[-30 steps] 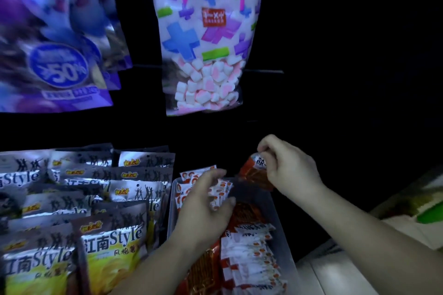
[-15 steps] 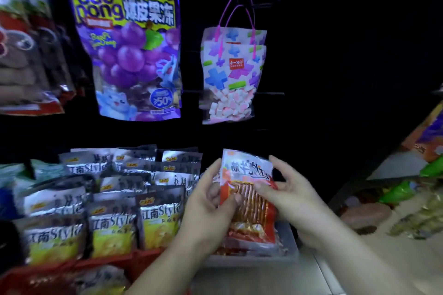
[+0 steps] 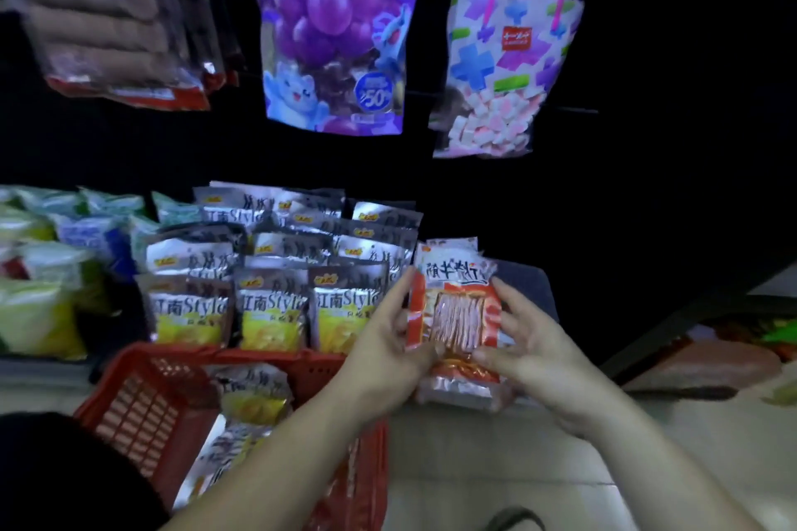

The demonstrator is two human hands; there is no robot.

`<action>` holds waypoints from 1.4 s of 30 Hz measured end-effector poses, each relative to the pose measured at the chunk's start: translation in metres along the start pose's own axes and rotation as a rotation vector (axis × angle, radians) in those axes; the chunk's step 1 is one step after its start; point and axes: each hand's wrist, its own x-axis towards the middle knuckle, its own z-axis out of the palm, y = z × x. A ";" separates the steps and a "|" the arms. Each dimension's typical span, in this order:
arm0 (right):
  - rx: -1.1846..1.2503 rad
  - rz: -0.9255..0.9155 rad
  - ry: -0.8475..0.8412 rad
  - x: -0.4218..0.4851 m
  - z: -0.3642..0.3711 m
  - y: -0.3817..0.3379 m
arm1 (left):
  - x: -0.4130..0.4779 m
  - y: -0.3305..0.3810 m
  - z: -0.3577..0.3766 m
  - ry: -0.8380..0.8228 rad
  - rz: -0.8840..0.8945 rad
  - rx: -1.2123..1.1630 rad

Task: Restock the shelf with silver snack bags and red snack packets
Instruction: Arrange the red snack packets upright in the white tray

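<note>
At the shelf's right end: I count one red snack packet (image 3: 457, 310) held upright between two hands, just beside the silver rows and in front of a grey tray (image 3: 532, 285).
Left hand (image 3: 386, 343): grasping the packet's left edge.
Right hand (image 3: 532, 343): grasping the packet's right edge.
Silver snack bags (image 3: 271, 306): three stand side by side in the front row on the shelf. The rows behind overlap, so I cannot count them all.
Red basket (image 3: 146, 405): one, below the shelf edge, with at least two more silver bags inside. The left forearm crosses the lower one.
Hanging above: one purple grape bag (image 3: 336, 34), two marshmallow bags (image 3: 513, 56) one over the other, and a bunch of red sausage packs (image 3: 108, 22). All are cut off at the top.
Hard to make out: more red packets under the held one are blurred and partly hidden by both hands. Green-and-white bags (image 3: 39, 315) at the left run out of view.
</note>
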 end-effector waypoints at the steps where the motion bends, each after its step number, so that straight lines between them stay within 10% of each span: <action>1: -0.049 -0.010 -0.001 0.000 0.002 0.001 | -0.001 -0.003 -0.003 -0.008 -0.011 0.006; 8: -0.183 -0.062 0.103 0.011 0.012 0.009 | 0.000 -0.031 -0.017 0.286 0.237 0.850; 15: -0.156 -0.095 -0.141 0.003 0.020 0.011 | -0.005 -0.012 0.014 0.232 0.015 0.070; 21: -0.098 -0.148 0.163 0.012 0.021 0.022 | -0.004 -0.018 0.005 0.140 -0.016 -0.234; 35: -0.291 -0.159 0.457 0.021 0.009 0.021 | 0.000 -0.037 0.012 0.177 0.165 0.365; 39: 0.194 0.127 0.178 0.026 -0.005 -0.003 | 0.009 -0.039 0.028 0.143 0.504 0.795; 42: 0.173 0.179 0.315 0.046 -0.025 -0.007 | 0.031 -0.045 0.047 -0.005 0.553 0.855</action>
